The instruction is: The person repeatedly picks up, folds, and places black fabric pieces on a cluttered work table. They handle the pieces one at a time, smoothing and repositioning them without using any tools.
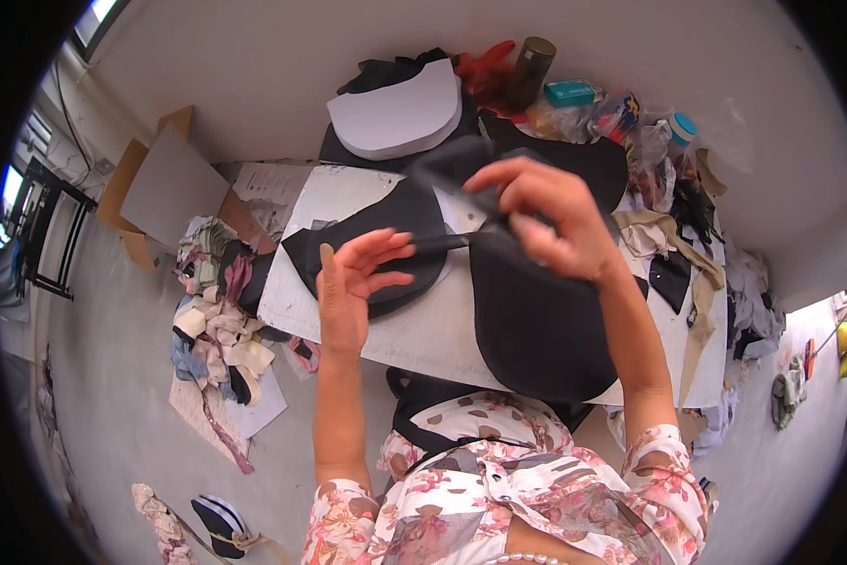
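Observation:
My right hand (pixel 560 221) is raised over the table's middle, its fingers curled on a thin black fabric piece (pixel 451 168) that is smeared by motion. My left hand (pixel 348 282) is held palm inward with the fingers apart and the thumb standing up. Close to its fingertips is a narrow dark strip (pixel 439 243); whether they touch it I cannot tell. Beneath the left hand lies a stack of curved black fabric panels (pixel 386 217). A larger rounded black panel (pixel 541 325) lies under my right forearm and reaches the near table edge.
White sheets with a rounded edge (pixel 395 113) rest on black fabric at the back. A dark canister (pixel 533 66), a teal box (pixel 572 92) and plastic bags stand along the wall. Fabric scraps (pixel 221 330) heap on the floor at left; beige strips (pixel 701 301) hang at right.

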`<action>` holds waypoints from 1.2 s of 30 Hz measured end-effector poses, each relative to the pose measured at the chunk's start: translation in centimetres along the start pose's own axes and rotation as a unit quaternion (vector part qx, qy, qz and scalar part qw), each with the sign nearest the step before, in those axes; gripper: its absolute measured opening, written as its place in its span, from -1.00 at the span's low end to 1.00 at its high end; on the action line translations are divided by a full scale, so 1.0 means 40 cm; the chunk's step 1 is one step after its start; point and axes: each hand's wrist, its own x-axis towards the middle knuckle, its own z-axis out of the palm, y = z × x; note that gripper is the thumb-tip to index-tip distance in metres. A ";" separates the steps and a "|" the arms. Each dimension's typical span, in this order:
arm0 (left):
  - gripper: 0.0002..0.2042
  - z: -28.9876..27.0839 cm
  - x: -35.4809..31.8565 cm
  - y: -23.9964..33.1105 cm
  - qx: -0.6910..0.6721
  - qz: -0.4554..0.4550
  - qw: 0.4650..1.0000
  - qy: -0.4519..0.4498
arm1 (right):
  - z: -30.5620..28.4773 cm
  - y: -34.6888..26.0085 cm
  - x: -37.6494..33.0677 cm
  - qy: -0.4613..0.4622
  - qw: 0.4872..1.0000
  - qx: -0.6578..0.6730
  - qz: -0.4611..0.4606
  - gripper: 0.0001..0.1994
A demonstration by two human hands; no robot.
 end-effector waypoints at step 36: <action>0.07 0.042 -0.032 -0.038 0.122 -0.030 0.992 -0.026 | 0.104 0.015 -0.138 -0.027 0.986 0.130 0.099 -0.62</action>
